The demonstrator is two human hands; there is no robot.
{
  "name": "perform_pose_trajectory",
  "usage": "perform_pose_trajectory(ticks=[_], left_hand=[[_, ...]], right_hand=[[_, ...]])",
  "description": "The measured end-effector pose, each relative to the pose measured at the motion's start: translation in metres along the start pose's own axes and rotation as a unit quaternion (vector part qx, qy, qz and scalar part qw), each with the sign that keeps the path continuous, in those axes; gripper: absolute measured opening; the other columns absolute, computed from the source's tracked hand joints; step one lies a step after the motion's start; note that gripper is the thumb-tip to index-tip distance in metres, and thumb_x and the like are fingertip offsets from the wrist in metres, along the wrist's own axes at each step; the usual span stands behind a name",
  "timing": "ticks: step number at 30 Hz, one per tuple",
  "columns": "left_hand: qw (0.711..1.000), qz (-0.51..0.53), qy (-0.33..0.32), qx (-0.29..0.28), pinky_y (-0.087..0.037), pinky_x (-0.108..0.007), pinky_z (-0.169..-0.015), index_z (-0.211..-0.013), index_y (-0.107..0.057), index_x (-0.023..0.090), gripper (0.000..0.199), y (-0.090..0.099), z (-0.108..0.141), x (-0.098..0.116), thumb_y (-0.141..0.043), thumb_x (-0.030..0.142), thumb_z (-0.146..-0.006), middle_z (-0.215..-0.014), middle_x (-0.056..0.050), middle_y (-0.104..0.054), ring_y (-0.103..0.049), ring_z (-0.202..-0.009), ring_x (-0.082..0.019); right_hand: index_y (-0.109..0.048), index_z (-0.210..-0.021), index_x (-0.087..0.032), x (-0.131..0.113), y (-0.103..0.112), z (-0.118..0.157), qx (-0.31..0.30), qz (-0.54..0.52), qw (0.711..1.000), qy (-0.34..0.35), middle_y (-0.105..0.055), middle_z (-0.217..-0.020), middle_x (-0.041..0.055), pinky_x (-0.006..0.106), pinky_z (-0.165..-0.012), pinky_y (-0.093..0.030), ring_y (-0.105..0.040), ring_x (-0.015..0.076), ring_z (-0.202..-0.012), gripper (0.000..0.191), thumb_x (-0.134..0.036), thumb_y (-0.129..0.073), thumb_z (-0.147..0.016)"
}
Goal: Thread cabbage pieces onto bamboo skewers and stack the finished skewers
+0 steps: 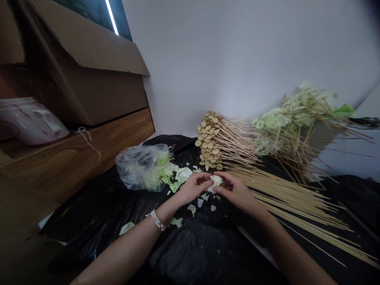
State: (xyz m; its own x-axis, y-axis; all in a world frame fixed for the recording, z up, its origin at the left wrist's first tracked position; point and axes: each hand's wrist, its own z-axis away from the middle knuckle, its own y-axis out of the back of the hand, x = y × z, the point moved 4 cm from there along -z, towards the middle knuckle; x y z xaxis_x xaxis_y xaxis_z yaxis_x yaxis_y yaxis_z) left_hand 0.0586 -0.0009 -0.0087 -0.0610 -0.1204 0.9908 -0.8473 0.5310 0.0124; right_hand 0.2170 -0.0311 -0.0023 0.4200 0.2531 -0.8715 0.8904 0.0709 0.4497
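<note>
A small pale piece of cabbage (215, 183) is pinched between both hands, over the black plastic sheet (190, 253). From the left, my left hand (196, 186) closes its thumb and fingers on the piece; a beaded bracelet (158, 220) circles that wrist. On the other side my right hand (236, 192) grips it with thumb and fingertips. Torn cabbage scraps (192, 209) lie scattered below the hands. Just left is a clear plastic bag (139, 164) with cabbage leaves spilling from its mouth. Loose bamboo skewers (291, 198) lie to the right, by my right forearm.
Skewered round slices (209, 138) are stacked against the white wall (190, 59). Skewered cabbage leaves (297, 111) pile up at the back right, sticks jutting outward. A cardboard box (103, 91) and a white-and-red container (32, 120) stand on a wooden surface (124, 136) at left.
</note>
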Motion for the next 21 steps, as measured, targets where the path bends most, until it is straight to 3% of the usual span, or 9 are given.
perform_pose_trajectory(ticks=[5,13,21], left_hand=[[1.000,0.025,0.005,0.001,-0.046,-0.025,-0.070,-0.100,-0.065,0.015,0.041,0.0021,-0.0009,-0.0024,-0.074,0.042,-0.071,-0.092,-0.004,-0.067,-0.061,-0.078,-0.014],[1.000,0.014,-0.005,0.008,-0.048,-0.027,-0.077,-0.098,-0.066,0.015,0.046,0.0068,-0.0009,-0.0037,-0.085,0.029,-0.059,-0.088,-0.003,-0.067,-0.063,-0.079,-0.014],[0.998,0.058,0.016,-0.020,-0.050,-0.026,-0.074,-0.107,-0.066,0.017,0.041,0.0079,-0.0012,-0.0053,-0.077,0.032,-0.070,-0.099,-0.006,-0.070,-0.066,-0.083,-0.016]], right_hand=[[-0.056,-0.121,-0.019,0.0016,-0.0008,-0.0013,-0.010,-0.073,0.997,-0.007,-0.067,-0.101,0.0052,0.029,-0.071,-0.050,-0.062,0.0153,-0.078,0.051,-0.040,-0.067,-0.076],[-0.055,-0.122,-0.019,-0.0010,-0.0018,0.0004,-0.046,-0.176,0.982,-0.046,-0.067,-0.097,0.0048,0.025,-0.059,-0.047,-0.061,0.0136,-0.073,0.055,-0.041,-0.069,-0.073],[-0.051,-0.128,-0.020,0.0017,-0.0013,-0.0006,-0.047,-0.178,0.982,-0.046,-0.067,-0.088,0.0036,0.024,-0.057,-0.045,-0.062,0.0148,-0.073,0.060,-0.038,-0.068,-0.074]])
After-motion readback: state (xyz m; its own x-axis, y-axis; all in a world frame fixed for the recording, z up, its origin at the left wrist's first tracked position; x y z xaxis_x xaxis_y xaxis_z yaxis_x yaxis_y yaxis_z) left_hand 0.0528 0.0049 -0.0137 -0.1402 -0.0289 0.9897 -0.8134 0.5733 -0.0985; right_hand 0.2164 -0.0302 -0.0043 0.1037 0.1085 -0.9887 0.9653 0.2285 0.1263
